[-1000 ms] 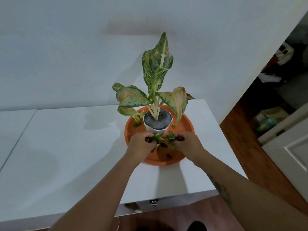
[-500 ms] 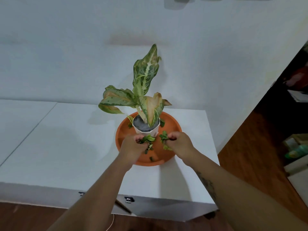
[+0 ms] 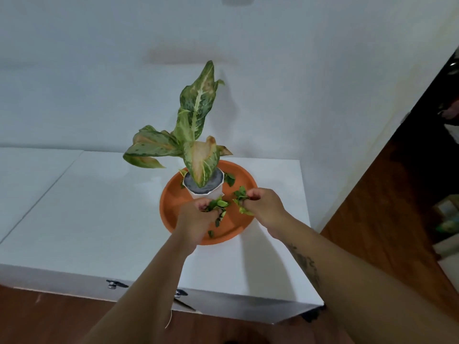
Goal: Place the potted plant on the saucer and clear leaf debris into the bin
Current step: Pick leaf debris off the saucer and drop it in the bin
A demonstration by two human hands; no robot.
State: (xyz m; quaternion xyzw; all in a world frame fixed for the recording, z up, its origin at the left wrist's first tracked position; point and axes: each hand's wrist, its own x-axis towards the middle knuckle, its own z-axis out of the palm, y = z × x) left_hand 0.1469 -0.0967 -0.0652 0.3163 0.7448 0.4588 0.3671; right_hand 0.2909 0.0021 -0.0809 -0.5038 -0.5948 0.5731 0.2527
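Two fists over the orange saucer (image 3: 171, 209): left hand (image 3: 196, 219) at seven o'clock clutches leaf scraps (image 3: 216, 204), right hand (image 3: 265, 207) at four o'clock pinches more; potted plant (image 3: 196, 155) stands upright on the saucer's twelve o'clock side.

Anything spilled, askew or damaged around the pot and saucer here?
Loose leaf scraps still lie on the orange saucer beside the white pot, with another scrap near its front rim. Several plant leaves look browned. Both hands hold gathered scraps.
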